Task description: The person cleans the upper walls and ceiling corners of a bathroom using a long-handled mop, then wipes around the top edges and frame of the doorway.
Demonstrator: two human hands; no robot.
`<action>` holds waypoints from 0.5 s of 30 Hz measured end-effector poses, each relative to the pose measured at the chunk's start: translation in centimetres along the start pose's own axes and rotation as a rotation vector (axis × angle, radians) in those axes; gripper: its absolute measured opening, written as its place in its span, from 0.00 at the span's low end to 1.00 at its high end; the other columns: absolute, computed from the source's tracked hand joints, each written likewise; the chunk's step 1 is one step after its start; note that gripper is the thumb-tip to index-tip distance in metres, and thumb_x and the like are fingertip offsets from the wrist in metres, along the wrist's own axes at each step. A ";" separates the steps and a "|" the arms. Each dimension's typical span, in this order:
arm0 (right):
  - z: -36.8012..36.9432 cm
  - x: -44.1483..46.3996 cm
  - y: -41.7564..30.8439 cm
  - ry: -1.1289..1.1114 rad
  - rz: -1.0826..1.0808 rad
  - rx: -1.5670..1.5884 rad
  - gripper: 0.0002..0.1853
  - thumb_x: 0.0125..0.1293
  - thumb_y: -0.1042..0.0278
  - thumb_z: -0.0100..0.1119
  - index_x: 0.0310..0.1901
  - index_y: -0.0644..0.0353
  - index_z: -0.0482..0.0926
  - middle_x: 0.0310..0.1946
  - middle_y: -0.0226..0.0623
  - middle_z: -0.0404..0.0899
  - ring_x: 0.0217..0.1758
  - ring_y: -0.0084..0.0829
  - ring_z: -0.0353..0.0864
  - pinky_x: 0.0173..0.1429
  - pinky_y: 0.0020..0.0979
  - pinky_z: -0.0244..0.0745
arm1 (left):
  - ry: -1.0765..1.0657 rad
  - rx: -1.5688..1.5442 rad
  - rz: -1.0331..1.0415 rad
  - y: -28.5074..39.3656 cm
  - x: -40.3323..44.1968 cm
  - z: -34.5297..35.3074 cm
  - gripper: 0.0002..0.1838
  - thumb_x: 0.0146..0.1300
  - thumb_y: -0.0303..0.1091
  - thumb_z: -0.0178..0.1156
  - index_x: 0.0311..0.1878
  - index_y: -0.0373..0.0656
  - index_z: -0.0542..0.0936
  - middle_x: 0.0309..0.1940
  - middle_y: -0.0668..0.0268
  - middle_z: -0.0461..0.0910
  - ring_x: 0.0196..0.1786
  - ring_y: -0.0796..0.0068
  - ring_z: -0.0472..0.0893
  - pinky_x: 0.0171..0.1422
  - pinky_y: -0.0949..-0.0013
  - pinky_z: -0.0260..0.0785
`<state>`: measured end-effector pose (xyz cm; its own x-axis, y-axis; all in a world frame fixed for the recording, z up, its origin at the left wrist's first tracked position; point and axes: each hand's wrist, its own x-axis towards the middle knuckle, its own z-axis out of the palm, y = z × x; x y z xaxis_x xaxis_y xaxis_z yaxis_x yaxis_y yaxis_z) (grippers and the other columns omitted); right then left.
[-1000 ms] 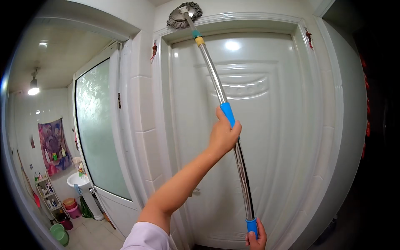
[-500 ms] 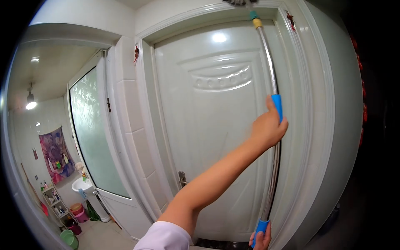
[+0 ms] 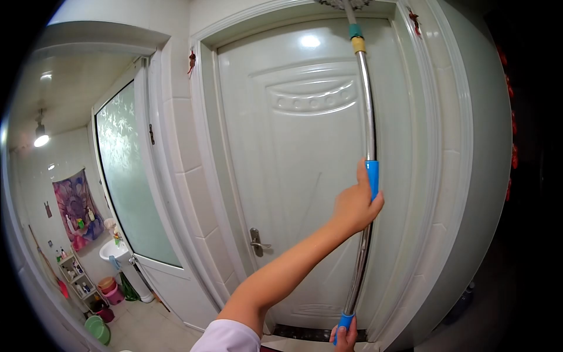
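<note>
A long-handled mop (image 3: pixel 369 111) with a metal pole stands nearly upright before the pale door. Its grey fringed head (image 3: pixel 343 4) is at the top edge, partly cut off, by the top of the door frame; whether it touches the frame I cannot tell. My left hand (image 3: pixel 359 203) is closed around the upper blue grip, its index finger lying up along it. Lower down, my right hand (image 3: pixel 346 337) is wrapped round the blue grip at the pole's bottom end. Green and yellow collars join pole and head.
The closed door (image 3: pixel 293 176) has a metal handle (image 3: pixel 257 242) at its left. Red ornaments hang on both sides of the frame. Further left, a frosted glass door (image 3: pixel 138 176) stands ajar to a washroom with a sink (image 3: pixel 114 250), shelf rack and buckets.
Both hands and the mop have shifted left, and the mop's collars and upper grip sit lower in view. The grips are unchanged. My view has tilted slightly downward.
</note>
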<state>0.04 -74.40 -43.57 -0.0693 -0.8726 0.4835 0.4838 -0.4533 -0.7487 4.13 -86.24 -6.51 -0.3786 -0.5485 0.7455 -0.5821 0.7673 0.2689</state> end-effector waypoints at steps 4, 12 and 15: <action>-0.8 0.9 4.6 0.027 0.086 0.020 0.32 0.71 0.63 0.46 0.71 0.58 0.45 0.24 0.28 0.68 0.21 0.18 0.63 0.26 0.21 0.64 | 0.060 0.031 -0.123 -3.1 -1.5 -1.4 0.43 0.61 0.42 0.50 0.68 0.31 0.37 0.19 0.56 0.75 0.23 0.52 0.77 0.29 0.56 0.67; 4.0 4.2 1.9 -0.085 -0.018 -0.436 0.31 0.68 0.68 0.44 0.70 0.62 0.48 0.19 0.30 0.69 0.18 0.19 0.66 0.25 0.23 0.66 | 0.201 0.057 -0.261 -9.4 -3.8 -6.0 0.44 0.61 0.44 0.50 0.70 0.34 0.37 0.24 0.53 0.78 0.27 0.52 0.79 0.34 0.58 0.70; 5.7 5.7 1.5 -0.107 0.033 -0.507 0.31 0.67 0.66 0.46 0.70 0.62 0.50 0.18 0.28 0.68 0.18 0.19 0.66 0.25 0.23 0.65 | 0.241 0.046 -0.301 -12.3 -4.2 -8.1 0.43 0.61 0.45 0.50 0.70 0.34 0.38 0.28 0.48 0.79 0.31 0.50 0.80 0.36 0.57 0.71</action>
<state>5.37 -79.04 -39.35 0.0415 -0.8762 0.4802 -0.0008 -0.4807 -0.8769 18.73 -90.63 -8.01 -0.0091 -0.6492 0.7606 -0.6750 0.5651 0.4743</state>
